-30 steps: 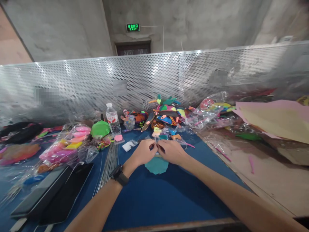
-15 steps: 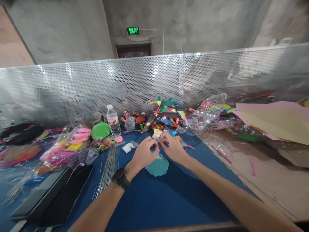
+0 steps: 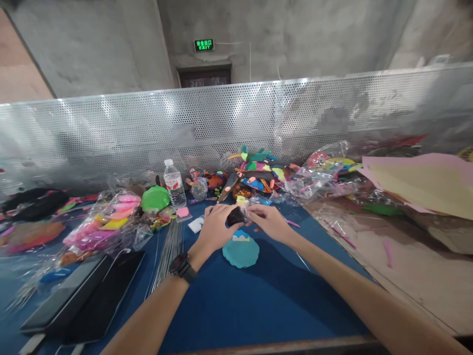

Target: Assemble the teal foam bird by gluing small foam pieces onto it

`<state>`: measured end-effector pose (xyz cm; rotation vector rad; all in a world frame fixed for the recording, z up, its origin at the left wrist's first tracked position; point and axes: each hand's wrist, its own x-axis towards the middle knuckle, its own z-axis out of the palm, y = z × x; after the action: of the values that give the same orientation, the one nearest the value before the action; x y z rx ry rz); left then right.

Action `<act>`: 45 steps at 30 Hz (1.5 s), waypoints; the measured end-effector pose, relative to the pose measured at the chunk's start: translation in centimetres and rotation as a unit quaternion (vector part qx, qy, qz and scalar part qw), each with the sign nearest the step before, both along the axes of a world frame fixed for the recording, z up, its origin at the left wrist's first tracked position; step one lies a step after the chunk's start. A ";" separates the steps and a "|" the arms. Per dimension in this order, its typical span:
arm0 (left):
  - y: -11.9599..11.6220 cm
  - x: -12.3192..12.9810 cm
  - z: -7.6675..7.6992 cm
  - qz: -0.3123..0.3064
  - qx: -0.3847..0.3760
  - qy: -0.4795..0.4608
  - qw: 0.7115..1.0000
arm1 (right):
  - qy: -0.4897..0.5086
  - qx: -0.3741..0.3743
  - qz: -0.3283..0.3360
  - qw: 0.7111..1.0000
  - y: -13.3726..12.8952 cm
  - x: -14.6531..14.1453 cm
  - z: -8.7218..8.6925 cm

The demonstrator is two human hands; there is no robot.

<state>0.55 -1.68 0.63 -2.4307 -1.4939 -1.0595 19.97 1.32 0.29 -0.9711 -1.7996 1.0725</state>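
Observation:
Between my hands is a dark lump in clear plastic wrap (image 3: 237, 215). My left hand (image 3: 216, 226) is closed round its left side, a black watch on the wrist. The fingers of my right hand (image 3: 266, 222) pinch the wrap at the right end. Just below the hands, a teal scalloped disc (image 3: 241, 252) lies flat on the blue table surface (image 3: 273, 305), with a small white and yellow piece (image 3: 241, 237) at its upper edge. A small white packet (image 3: 196, 225) lies left of my left hand.
A water bottle (image 3: 175, 184) stands behind thin metal wires (image 3: 168, 251). Two dark flat devices (image 3: 96, 296) lie at left, near bagged colourful clay (image 3: 107, 222). Colourful clay figures (image 3: 254, 177) pile up by the perforated metal screen (image 3: 229, 118). Pink paper (image 3: 421, 182) is at right.
The dark wrapped lump now shows between my hands. My left hand has shifted slightly left and opened wider round it. More of the teal disc and its white and yellow piece is visible.

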 end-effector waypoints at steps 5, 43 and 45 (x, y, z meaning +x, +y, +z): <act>0.0 0.1 0.2 -0.005 -0.004 -0.033 0.999 | 0.005 -0.028 0.022 0.999 0.0 0.4 0.7; 0.3 -0.3 0.6 -0.196 -0.278 -0.305 0.890 | -0.007 -0.033 0.050 0.998 -0.4 0.4 1.1; 0.2 -0.2 0.7 -0.191 -0.260 -0.292 0.900 | -0.003 -0.023 0.053 0.998 -0.4 0.4 1.0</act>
<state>0.40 -1.46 1.32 -3.0450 -1.6569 -1.8022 20.40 0.93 1.32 -0.9164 -1.8565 1.1808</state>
